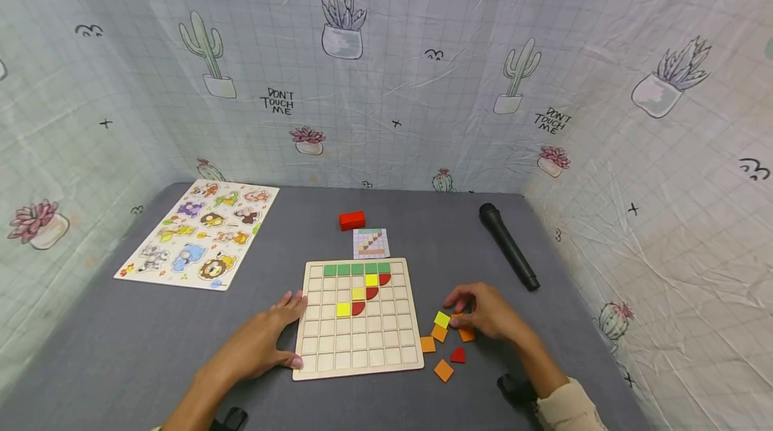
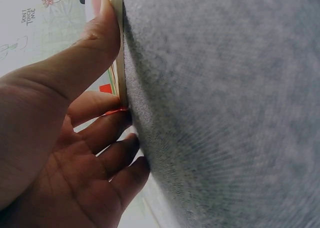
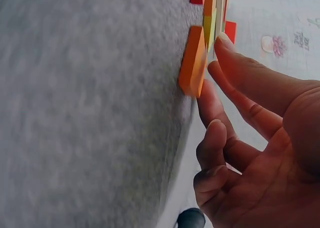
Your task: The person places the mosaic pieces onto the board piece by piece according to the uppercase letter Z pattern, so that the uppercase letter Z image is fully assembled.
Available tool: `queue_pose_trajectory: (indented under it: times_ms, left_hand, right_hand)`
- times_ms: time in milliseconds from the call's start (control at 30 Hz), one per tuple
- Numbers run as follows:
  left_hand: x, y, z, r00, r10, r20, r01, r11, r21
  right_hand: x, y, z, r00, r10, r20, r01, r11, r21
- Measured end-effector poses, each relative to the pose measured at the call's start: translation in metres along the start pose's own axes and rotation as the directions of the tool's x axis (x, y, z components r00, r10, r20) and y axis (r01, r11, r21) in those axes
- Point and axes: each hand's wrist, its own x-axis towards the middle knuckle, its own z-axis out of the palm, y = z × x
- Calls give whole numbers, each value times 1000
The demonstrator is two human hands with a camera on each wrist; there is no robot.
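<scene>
**Left hand [image 1: 262,340] steadies grid board [image 1: 374,357]; right hand [image 1: 489,315] is over loose tiles**

Set a dial on the wooden grid board, with 12 o'clock pointing away from the person. The board lies flat on the grey tabletop [image 1: 266,404]. The left hand touches its edge, thumb at 8 o'clock and fingertips just past 9, spread apart rather than clamped.

At 3 o'clock the right hand reaches down with thumb and index finger apart, and no tile shows between their tips; whether a fingertip touches the orange tile [image 1: 466,335] beneath, I cannot tell. Toward the board from it, a yellow tile [image 1: 442,319] touches another orange square [image 1: 439,333]. Around 4 o'clock lie a red quarter-circle tile [image 1: 457,355] and a separate orange piece [image 1: 443,370].

On the board, five green tiles [image 1: 357,270] line the 12 o'clock row. Below them, three yellow squares [image 1: 359,294] step down toward 8 o'clock, each with a red quarter-circle on its 3 o'clock side.

A small pattern card [image 1: 371,244] sits at 12 o'clock, a red block [image 1: 352,221] beyond it, an animal puzzle board [image 1: 187,258] at 10 and a black microphone [image 1: 509,246] at 2.
</scene>
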Motion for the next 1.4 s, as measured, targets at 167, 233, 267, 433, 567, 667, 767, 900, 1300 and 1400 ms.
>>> queue_pose_trajectory:
  times_ms: [167, 233, 267, 433, 567, 667, 767, 900, 1300, 1400]
  left_hand:
    - [0, 0, -1, 1000, 6, 0, -6, 1000, -6]
    - [0, 0, -1, 1000, 8, 3, -8, 1000, -5]
    - [0, 0, -2, 1000, 8, 5, -8, 1000, -3]
    - [0, 0, -1, 1000, -4, 14, 4, 1000, 0]
    - [0, -1, -1, 1000, -3, 17, 3, 1000, -4]
    - [0, -1, -1, 1000, -4, 16, 4, 1000, -8]
    - [0, 0, -1, 1000, -2, 14, 2, 1000, -9]
    - [-1, 0, -1, 1000, 6, 7, -6, 1000, -8]
    - [0, 0, -1, 1000, -2, 13, 2, 1000, -7]
    - [0, 0, 0, 1000, 2, 8, -2, 1000, -2]
  right_hand:
    - [-4, 3, -8, 1000, -25, -7, 25, 1000, 1]
    - [-6, 5, -10, 1000, -30, -8, 30, 999, -12]
    - [-7, 5, -10, 1000, -30, -7, 30, 999, -20]
    - [-11, 9, -11, 1000, -13, 15, 13, 999, -32]
    - [-12, 9, -9, 999, 19, 27, -18, 999, -30]
    - [-12, 7, -7, 999, 24, 27, -23, 999, -32]
    - [-12, 6, -7, 1000, 13, 23, -12, 999, -30]
    - [-12, 7, -7, 1000, 0, 16, 0, 1000, -26]
    - [-32, -1, -3, 994, -34, 108, 36, 999, -15]
    - [-39, -6, 3, 988, -48, 143, 52, 998, -26]
